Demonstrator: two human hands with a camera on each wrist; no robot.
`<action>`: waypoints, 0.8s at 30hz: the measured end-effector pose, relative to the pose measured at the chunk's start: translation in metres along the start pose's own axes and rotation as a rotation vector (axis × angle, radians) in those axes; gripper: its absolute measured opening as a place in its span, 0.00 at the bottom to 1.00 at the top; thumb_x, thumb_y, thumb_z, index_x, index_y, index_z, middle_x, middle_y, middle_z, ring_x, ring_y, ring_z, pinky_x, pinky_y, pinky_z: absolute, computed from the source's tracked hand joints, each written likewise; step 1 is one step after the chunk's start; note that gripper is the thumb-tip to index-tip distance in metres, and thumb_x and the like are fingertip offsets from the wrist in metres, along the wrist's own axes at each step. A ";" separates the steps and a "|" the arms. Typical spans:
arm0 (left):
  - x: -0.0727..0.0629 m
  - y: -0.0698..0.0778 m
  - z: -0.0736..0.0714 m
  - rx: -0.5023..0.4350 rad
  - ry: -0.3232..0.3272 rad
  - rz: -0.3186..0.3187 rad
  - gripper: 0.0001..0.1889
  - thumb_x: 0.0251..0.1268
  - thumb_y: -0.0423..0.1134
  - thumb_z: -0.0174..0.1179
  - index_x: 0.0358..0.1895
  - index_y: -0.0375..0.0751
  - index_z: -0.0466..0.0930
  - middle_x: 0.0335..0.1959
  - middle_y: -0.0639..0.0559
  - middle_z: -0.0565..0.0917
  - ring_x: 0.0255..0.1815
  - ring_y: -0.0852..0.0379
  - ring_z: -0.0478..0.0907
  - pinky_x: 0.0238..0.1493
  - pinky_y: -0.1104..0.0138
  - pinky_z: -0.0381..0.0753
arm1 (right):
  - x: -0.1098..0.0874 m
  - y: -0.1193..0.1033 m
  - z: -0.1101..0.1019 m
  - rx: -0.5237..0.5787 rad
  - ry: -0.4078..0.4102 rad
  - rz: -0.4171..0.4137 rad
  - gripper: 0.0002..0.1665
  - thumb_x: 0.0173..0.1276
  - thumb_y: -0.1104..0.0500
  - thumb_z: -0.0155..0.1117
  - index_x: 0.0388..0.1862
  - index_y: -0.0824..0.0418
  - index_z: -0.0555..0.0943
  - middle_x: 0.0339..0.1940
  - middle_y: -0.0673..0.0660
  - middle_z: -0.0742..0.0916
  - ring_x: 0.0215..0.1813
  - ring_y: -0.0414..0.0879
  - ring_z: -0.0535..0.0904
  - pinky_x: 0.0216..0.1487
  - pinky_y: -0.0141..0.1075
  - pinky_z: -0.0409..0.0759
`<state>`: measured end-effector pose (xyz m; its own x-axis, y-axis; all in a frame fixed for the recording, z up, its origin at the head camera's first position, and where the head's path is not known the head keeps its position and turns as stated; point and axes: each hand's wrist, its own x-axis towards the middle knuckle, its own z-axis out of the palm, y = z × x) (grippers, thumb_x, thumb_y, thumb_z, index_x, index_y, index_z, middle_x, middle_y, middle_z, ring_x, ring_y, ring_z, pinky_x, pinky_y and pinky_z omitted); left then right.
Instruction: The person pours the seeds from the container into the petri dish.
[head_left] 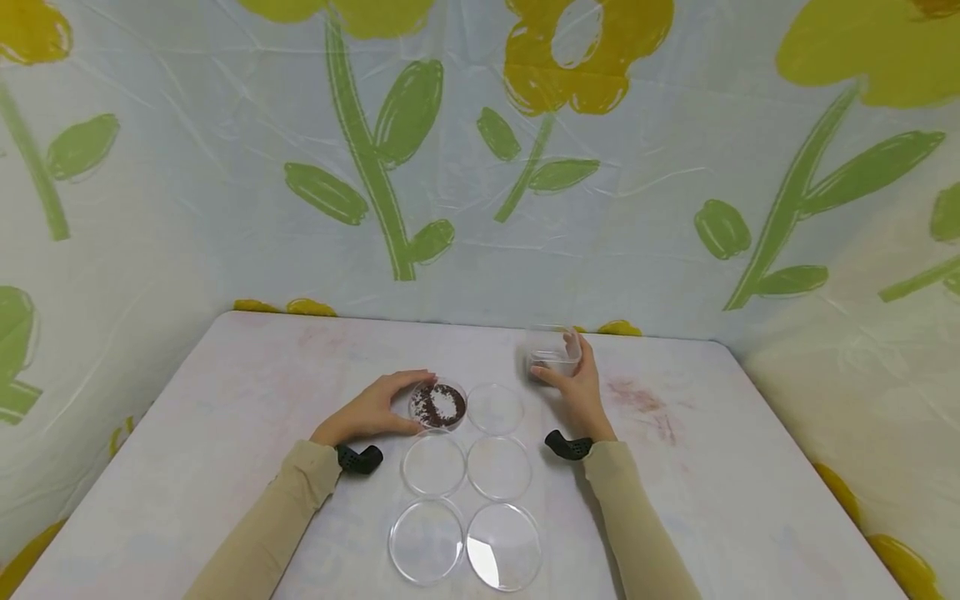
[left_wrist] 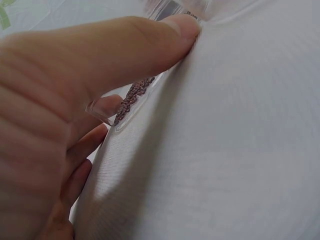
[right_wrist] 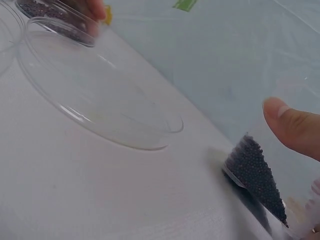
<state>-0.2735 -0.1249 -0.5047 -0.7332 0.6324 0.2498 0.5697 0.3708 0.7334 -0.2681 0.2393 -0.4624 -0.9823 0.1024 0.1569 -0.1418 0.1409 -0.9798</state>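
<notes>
My left hand (head_left: 378,406) grips a round petri dish (head_left: 419,406) by its sides, thumb on the near edge and fingers at the far edge. Small dark reddish-brown seeds (left_wrist: 131,99) lie in a patchy layer inside, with white showing through the middle. At the back of the table, my right hand (head_left: 577,387) holds a clear plastic container (head_left: 557,354) between thumb and fingers. Dark seeds (right_wrist: 254,175) are heaped at one side of that container. Whether its base touches the table is unclear.
Right of the seeded dish lies a clear petri dish (head_left: 495,408). Nearer stand two more rows of clear dishes, including a middle one (head_left: 433,465) and a front one (head_left: 504,546). The white table (head_left: 247,392) ends at a flower-printed cloth (head_left: 465,275).
</notes>
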 end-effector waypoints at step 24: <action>0.000 0.002 -0.001 -0.026 -0.004 0.003 0.44 0.48 0.45 0.77 0.71 0.43 0.69 0.72 0.47 0.69 0.75 0.45 0.60 0.74 0.48 0.56 | 0.009 0.015 -0.003 0.006 0.072 0.016 0.67 0.54 0.65 0.79 0.82 0.56 0.43 0.81 0.55 0.53 0.80 0.49 0.45 0.78 0.44 0.45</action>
<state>-0.2733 -0.1246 -0.5030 -0.7299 0.6365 0.2493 0.5620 0.3512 0.7489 -0.2781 0.2454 -0.4750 -0.9731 0.1755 0.1492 -0.1268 0.1328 -0.9830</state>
